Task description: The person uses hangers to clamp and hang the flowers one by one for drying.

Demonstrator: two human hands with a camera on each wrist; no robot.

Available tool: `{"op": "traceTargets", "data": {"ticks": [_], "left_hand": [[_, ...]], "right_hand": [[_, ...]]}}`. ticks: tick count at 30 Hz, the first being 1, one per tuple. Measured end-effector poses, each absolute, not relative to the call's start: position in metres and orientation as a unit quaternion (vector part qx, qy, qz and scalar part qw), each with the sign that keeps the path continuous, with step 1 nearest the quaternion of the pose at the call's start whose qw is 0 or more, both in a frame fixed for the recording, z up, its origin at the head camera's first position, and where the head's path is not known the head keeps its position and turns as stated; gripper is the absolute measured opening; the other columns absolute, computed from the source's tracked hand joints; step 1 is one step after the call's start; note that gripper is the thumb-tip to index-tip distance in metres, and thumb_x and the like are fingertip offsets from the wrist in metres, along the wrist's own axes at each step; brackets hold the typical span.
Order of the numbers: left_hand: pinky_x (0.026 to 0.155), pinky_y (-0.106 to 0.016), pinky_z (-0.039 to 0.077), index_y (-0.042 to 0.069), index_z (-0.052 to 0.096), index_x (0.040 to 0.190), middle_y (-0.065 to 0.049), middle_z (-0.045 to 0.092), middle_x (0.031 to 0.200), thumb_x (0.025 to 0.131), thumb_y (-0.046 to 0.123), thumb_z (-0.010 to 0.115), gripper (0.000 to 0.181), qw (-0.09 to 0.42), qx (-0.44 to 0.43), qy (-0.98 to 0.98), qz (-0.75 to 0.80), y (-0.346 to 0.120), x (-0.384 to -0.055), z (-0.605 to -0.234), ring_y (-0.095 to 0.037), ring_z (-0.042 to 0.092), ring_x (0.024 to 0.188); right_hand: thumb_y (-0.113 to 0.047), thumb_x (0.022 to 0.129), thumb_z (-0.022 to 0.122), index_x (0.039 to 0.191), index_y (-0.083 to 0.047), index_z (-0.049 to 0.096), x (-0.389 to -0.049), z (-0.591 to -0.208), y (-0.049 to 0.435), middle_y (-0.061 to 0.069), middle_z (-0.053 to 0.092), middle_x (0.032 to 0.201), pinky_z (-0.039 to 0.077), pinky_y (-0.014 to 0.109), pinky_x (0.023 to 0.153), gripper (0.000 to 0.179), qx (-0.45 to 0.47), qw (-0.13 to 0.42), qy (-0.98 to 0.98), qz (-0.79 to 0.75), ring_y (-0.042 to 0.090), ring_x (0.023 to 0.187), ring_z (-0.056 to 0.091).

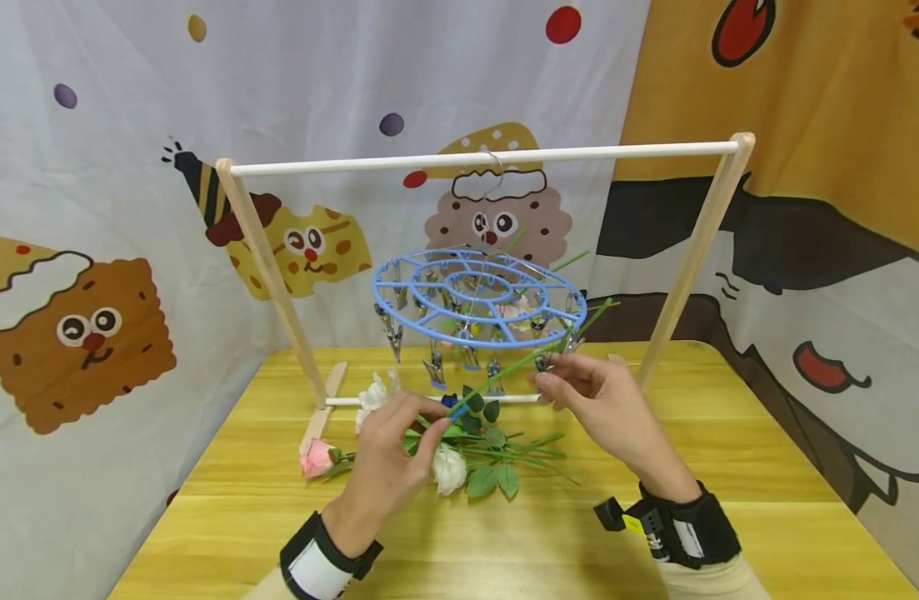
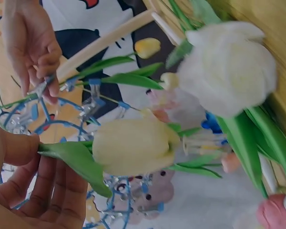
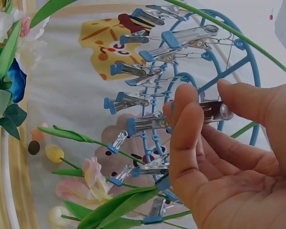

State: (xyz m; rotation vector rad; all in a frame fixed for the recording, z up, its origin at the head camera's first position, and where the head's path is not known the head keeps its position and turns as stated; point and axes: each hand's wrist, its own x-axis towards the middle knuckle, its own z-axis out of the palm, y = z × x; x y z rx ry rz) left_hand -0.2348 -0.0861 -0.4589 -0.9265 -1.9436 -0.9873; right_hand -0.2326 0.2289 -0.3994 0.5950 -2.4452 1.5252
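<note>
While left hand (image 1: pixel 387 454) pinches cream tulip (image 2: pixel 133 145), lower centre, right hand (image 1: pixel 605 408) pinches metal clip (image 3: pixel 215 112), right of centre; clipping seems underway, stem (image 1: pixel 513 370) likely needs guiding in.

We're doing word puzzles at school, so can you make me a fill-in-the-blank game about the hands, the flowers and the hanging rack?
1. A metal clip is held by the fingers of the ____ hand.
2. The left hand holds a flower whose long stem is coloured ____.
3. The round rack hanging from the white bar is coloured ____.
4. On the table, the rose farthest left in the head view is coloured ____.

Missing words: right; green; blue; pink.
</note>
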Motion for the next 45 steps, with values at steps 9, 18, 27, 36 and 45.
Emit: {"op": "traceTargets", "data": {"ticks": [9,18,27,36,45], "left_hand": [[0.081,-0.02,0.069,0.008,0.079,0.114,-0.003,0.078,0.103,0.103,0.001,0.087,0.015,0.327,-0.348,-0.765,-0.432,-0.065,-0.225,-0.454,-0.015,0.079,0.094],[0.077,-0.026,0.072,0.008,0.081,0.116,-0.004,0.081,0.106,0.106,0.004,0.085,0.012,0.293,-0.336,-0.757,-0.477,-0.048,-0.221,-0.449,-0.016,0.081,0.094],[0.081,-0.031,0.073,0.011,0.08,0.115,-0.002,0.083,0.104,0.106,0.005,0.086,0.012,0.285,-0.326,-0.757,-0.489,-0.032,-0.221,-0.448,-0.013,0.081,0.092],[0.077,-0.027,0.072,0.008,0.081,0.115,-0.004,0.084,0.105,0.107,0.007,0.085,0.009,0.274,-0.315,-0.754,-0.507,-0.021,-0.221,-0.45,-0.013,0.081,0.088],[0.075,-0.024,0.071,0.01,0.081,0.113,-0.005,0.086,0.106,0.108,0.009,0.085,0.007,0.254,-0.295,-0.756,-0.526,-0.013,-0.219,-0.447,-0.015,0.082,0.09]], "right_hand": [[-0.019,0.12,0.069,0.143,-0.007,0.08,-0.235,-0.402,0.224,0.013,0.089,0.119,0.074,0.033,0.086,0.028,0.22,0.102,-0.805,0.542,0.016,0.096,0.087],[-0.018,0.122,0.064,0.143,-0.004,0.078,-0.236,-0.406,0.22,0.016,0.086,0.126,0.074,0.033,0.084,0.029,0.234,0.101,-0.782,0.568,0.014,0.094,0.087],[-0.018,0.12,0.068,0.137,-0.006,0.081,-0.235,-0.408,0.216,0.007,0.084,0.106,0.067,0.029,0.074,0.024,0.21,0.135,-0.786,0.565,0.016,0.084,0.081],[-0.017,0.12,0.069,0.141,-0.001,0.078,-0.234,-0.409,0.214,0.0,0.085,0.114,0.07,0.028,0.078,0.028,0.198,0.118,-0.768,0.598,0.016,0.086,0.083],[-0.021,0.121,0.068,0.137,-0.006,0.083,-0.235,-0.41,0.212,0.006,0.085,0.112,0.068,0.028,0.079,0.026,0.199,0.116,-0.77,0.594,0.019,0.087,0.08]]}}
